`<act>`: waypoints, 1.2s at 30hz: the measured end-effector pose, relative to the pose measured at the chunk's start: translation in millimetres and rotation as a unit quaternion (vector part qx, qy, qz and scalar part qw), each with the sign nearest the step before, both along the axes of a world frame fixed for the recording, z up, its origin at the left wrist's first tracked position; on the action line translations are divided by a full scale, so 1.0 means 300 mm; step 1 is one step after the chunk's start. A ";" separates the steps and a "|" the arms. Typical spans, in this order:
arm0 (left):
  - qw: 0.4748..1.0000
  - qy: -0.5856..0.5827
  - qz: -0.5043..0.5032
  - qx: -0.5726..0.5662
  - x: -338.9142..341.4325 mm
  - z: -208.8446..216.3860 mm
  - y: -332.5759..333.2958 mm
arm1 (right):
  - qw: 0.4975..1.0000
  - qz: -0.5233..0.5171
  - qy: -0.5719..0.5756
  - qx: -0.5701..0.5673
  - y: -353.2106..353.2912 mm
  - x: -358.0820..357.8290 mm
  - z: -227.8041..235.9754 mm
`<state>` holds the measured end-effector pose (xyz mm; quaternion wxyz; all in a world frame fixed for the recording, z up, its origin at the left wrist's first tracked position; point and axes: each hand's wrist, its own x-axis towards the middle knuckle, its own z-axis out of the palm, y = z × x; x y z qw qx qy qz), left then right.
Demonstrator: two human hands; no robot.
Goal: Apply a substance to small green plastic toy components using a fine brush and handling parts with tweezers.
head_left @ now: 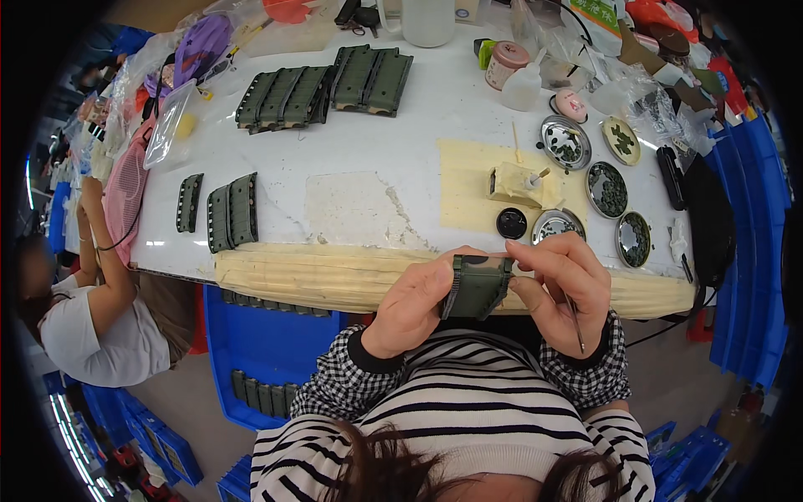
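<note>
So the left hand [408, 308] is curled around a dark green camo piece [478, 290], lower middle of the frame, just over the table's [343, 146] taped yellow front edge [309, 266]. The right hand [570, 284] has a thin stick tool [575, 322] tucked under its bent fingers, with thumb and index nearly together right at the piece's right edge; can't tell if they're pinching some tiny bit there. Right of center there's a black round cup [511, 222], a tape-covered block [512, 186], and some round dishes, one [607, 189] full of small green bits. More green pieces lie in the upper middle [284, 96] and at left, including a narrow one [190, 203]. Blue tray [274, 356] sits lower left, below the table.
</note>
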<state>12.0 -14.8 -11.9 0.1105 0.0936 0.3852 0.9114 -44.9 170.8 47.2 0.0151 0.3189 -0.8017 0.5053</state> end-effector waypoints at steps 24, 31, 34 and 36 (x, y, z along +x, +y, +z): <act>0.936 0.124 0.079 -0.319 0.003 0.062 -0.007 | 0.970 0.084 0.217 0.062 -0.027 -0.003 0.005; 0.994 -0.088 0.043 -0.058 0.024 0.069 -0.034 | 0.991 -0.035 0.129 -0.017 0.013 0.005 0.032; 0.980 -0.038 0.145 -0.132 0.023 0.072 -0.147 | 0.985 -0.111 0.118 -0.068 0.056 -0.019 0.022; 0.861 -0.077 0.296 -0.406 0.017 0.086 -0.214 | 0.989 -0.089 0.107 -0.041 0.077 -0.032 0.000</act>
